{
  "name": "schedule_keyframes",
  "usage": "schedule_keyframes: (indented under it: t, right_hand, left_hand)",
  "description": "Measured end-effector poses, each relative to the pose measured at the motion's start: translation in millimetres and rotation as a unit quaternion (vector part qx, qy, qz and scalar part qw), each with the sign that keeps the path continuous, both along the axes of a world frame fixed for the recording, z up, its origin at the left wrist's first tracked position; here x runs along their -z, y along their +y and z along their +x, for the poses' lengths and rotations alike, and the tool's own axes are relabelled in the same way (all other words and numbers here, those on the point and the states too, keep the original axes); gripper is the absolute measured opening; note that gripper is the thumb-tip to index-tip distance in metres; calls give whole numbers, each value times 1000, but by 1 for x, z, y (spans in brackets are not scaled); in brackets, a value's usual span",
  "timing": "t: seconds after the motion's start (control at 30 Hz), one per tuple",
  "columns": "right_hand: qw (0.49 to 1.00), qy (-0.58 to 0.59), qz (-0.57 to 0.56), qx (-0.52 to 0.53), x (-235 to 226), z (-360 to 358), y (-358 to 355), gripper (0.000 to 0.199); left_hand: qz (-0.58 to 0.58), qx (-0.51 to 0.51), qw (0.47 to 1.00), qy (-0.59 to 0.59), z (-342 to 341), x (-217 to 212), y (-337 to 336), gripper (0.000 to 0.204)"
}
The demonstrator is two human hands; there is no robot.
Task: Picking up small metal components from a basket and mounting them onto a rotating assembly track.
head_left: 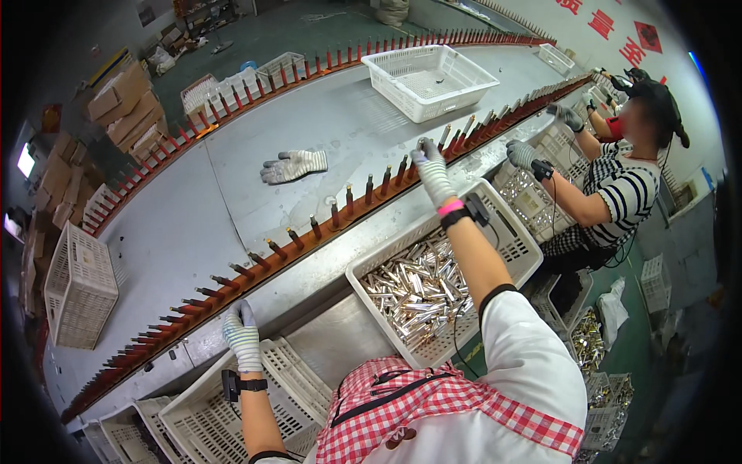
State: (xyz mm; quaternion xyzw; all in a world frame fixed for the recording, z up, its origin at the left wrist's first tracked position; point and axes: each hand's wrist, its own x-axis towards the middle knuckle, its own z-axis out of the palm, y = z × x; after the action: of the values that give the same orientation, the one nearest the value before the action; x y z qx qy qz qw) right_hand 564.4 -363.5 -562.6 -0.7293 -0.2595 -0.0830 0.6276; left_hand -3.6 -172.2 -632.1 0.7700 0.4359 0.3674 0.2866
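Head view of a pin conveyor at a loading station. The person's gloved right hand (431, 172) reaches up to the near row of red pins (332, 215), its fingers closed on a small silvery metal tube (423, 144) held at the fingertips just above a pin; the tube is only partly visible, but its long axis appears to stand roughly upright, in line with the pin below it, with the lower end toward the belt. The gloved left hand (243, 334) hangs over the edge of a white crate (287, 371) near the belt rail; whether it holds anything cannot be told. More tubes lie jumbled, pointing every way, in a second white basket (510, 232) under the right forearm. To seat the tube well, judging from this pose, its bore should be kept parallel to the pin's slight lean and lowered straight down rather than pushed sideways. A spare glove (294, 165) lies on the grey table (178, 224). A co-worker (618, 185) works farther along.
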Motion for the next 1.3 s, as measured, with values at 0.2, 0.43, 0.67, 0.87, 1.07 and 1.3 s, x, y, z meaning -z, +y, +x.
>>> schedule_keyframes:
  t: [0.2,0.43,0.67,0.87,1.07,1.3]
  right_hand:
    - [990,34,126,-55,-53,-61,57,34]
    - [992,37,3,118,-15,-5,38,28]
    - [952,32,272,134,-52,-37,45,23]
    - [984,76,5,162,-23,6,46,25]
    - [933,-12,348,92,-46,-15,51,21]
    - [988,50,140,39,-3,42,42,25]
  left_hand:
    - [34,-34,998,35,-24,-3,-3,26]
    - [6,4,1000,5,-12,10,14,25]
    - [-5,-28,999,22,-33,4,8,26]
    - [-13,-15,1000,8,-22,17,18,22]
    - [-27,-39,999,12,-47,26,24,24]
    - [0,-10,1000,-7,-30,27,31,22]
